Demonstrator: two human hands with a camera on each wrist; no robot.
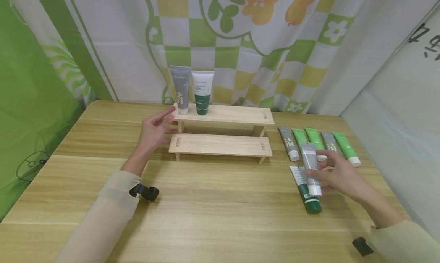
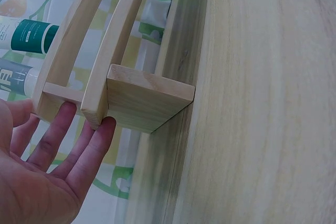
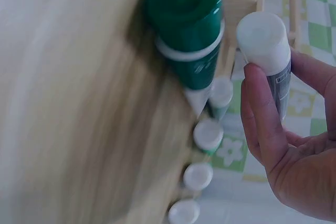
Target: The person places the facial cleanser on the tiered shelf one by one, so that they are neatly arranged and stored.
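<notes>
My right hand (image 1: 343, 177) pinches a grey tube with a white cap (image 1: 311, 167) between thumb and fingers, held above a white and green tube (image 1: 305, 190) lying on the table. In the right wrist view the held tube's white cap (image 3: 262, 40) faces the camera. My left hand (image 1: 154, 129) touches the left end of the two-level wooden stand (image 1: 220, 144), its fingertips against both shelves in the left wrist view, fingers spread. On the upper shelf a grey tube (image 1: 181, 89) and a white and green tube (image 1: 203, 91) stand upright on their caps.
Right of the stand, several tubes lie in a row, among them a grey one (image 1: 288, 144) and a green one (image 1: 346, 149). A patterned curtain (image 1: 227, 57) hangs behind the table (image 1: 206, 217). A white wall (image 1: 405, 102) is on the right, green cloth on the left.
</notes>
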